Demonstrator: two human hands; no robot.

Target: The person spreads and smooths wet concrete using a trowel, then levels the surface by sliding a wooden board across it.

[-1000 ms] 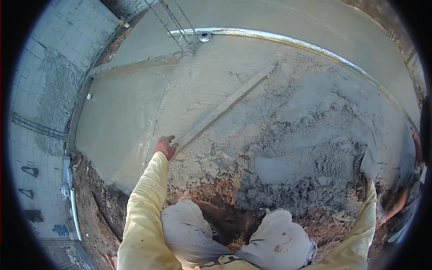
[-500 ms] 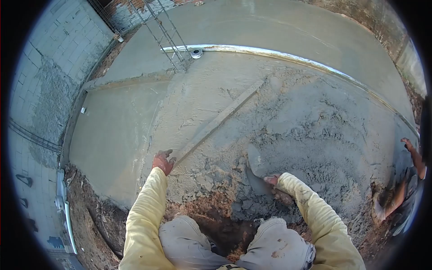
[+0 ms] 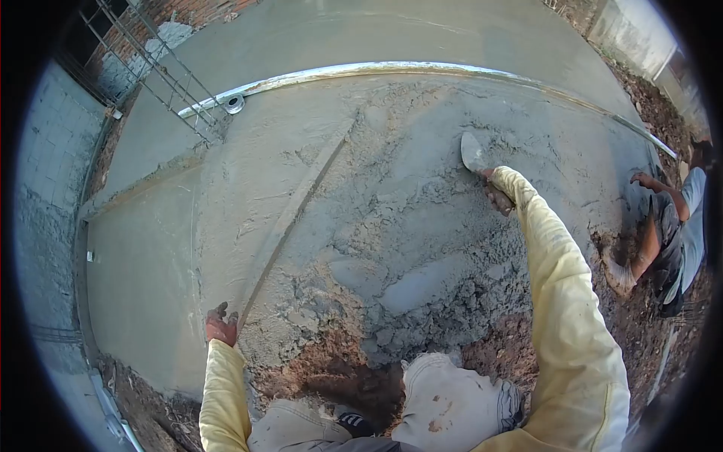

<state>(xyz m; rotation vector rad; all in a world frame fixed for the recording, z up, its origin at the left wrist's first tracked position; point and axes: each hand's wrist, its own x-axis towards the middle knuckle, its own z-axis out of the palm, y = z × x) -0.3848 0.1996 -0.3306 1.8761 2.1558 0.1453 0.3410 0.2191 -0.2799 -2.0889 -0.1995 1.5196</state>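
My right hand [image 3: 498,193] grips a trowel [image 3: 473,153], its blade against the rough wet concrete [image 3: 422,188] out in front of me. Close to my left side, my left hand [image 3: 221,325] is at the near end of a long straight screed board [image 3: 297,207], fingers curled by its end. The board lies slantwise on the concrete, smoother to its left and lumpy to its right. Two smooth trowelled patches [image 3: 418,285] show nearer my knees.
A long pale rail [image 3: 376,68] crosses the slab beyond. A rebar column [image 3: 162,71] rises at left beside a round pipe end [image 3: 234,104]. A block wall [image 3: 56,203] stands left. Another person [image 3: 670,233] crouches at right. Bare soil [image 3: 331,369] lies before my knees.
My right hand has carried the trowel from near my knees, forward and right across the concrete. My left hand stays at the board's end. The view has shifted to the right.
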